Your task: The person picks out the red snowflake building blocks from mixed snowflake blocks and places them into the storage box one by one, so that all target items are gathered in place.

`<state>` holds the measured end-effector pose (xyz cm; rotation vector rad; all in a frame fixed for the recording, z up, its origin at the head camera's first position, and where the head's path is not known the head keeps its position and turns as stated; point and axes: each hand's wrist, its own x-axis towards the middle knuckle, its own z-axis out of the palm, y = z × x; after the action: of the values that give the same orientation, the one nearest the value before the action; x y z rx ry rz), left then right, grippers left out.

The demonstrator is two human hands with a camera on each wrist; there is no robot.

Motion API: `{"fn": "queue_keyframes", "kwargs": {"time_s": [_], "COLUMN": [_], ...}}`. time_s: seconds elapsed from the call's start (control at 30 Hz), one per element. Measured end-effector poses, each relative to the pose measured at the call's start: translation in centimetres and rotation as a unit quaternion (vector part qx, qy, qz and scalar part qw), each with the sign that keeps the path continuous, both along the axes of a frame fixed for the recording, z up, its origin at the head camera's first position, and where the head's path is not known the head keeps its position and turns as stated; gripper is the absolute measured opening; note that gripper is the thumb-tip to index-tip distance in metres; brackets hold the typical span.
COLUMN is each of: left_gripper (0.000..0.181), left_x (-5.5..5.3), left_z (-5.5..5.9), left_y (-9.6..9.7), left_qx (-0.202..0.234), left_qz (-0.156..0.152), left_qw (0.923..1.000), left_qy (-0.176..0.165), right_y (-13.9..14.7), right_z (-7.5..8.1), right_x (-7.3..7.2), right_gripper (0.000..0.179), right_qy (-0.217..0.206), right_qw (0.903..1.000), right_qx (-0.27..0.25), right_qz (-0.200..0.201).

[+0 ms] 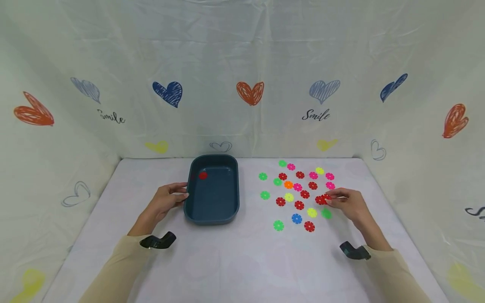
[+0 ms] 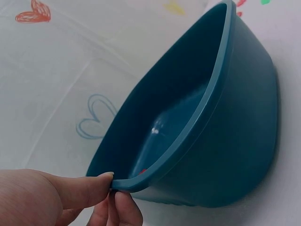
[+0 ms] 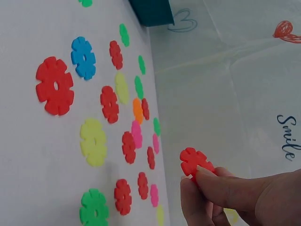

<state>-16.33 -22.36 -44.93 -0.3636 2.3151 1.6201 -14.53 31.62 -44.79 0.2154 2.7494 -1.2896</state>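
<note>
My left hand (image 1: 166, 203) pinches the left rim of a dark teal plastic basin (image 2: 221, 99), thumb on top and fingers beneath the edge. Inside the basin, toward its far left, lies one red flower-shaped disc (image 1: 203, 175). On the right, my right hand (image 3: 235, 195) pinches another red notched disc (image 3: 195, 161) between thumb and fingertips, raised above the table. In the head view it overlaps a red disc (image 1: 320, 200) lying below. A green disc (image 1: 326, 213) lies just under that hand.
Several flower-shaped discs lie scattered right of the basin, among them a blue disc (image 1: 297, 218), an orange disc (image 1: 289, 184) and a yellow disc (image 1: 312, 212). The white-covered table (image 1: 227, 265) meets a curtain printed with hearts (image 1: 250, 50) at its back edge.
</note>
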Motion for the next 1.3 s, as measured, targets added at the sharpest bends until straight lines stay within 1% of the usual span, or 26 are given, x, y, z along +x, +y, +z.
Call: {"fn": "queue_keyframes", "kwargs": {"time_s": [0.2,0.37,0.53,0.73,0.87,1.1,1.3], "left_gripper": [0.055,0.054,0.054,0.054,0.054,0.053,0.054], "left_x": [0.0,0.0,0.0,0.0,0.0,0.0,0.0], "left_z": [0.1,0.1,0.0,-0.1,0.0,-0.1,-0.1], "left_y": [0.0,0.0,0.0,0.1,0.1,0.1,0.0], "left_qx": [0.006,0.011,0.011,0.009,0.006,0.003,0.004], "left_qz": [0.0,0.0,0.002,0.003,0.004,0.006,0.005], "left_qw": [1.0,0.9999,0.9999,1.0,1.0,1.0,1.0], "left_qy": [0.002,0.003,0.002,0.003,0.003,-0.002,0.001], "right_y": [-1.6,-3.0,-4.5,-6.1,-7.5,-9.6,-11.4], "right_z": [0.2,0.7,1.3,1.5,1.6,2.1,2.0], "right_x": [-0.6,-1.2,-2.0,-2.9,-3.3,-4.0,-4.4], "right_gripper": [0.034,0.034,0.035,0.034,0.032,0.031,0.028], "right_qy": [0.003,0.003,0.002,0.0,0.003,-0.004,-0.007], "right_qw": [0.9998,0.9994,0.9983,0.9955,0.9939,0.9899,0.9866], "right_qx": [-0.018,-0.034,-0.053,-0.084,-0.095,-0.117,-0.133], "right_qz": [0.002,0.009,0.025,0.044,0.056,0.08,0.095]}}
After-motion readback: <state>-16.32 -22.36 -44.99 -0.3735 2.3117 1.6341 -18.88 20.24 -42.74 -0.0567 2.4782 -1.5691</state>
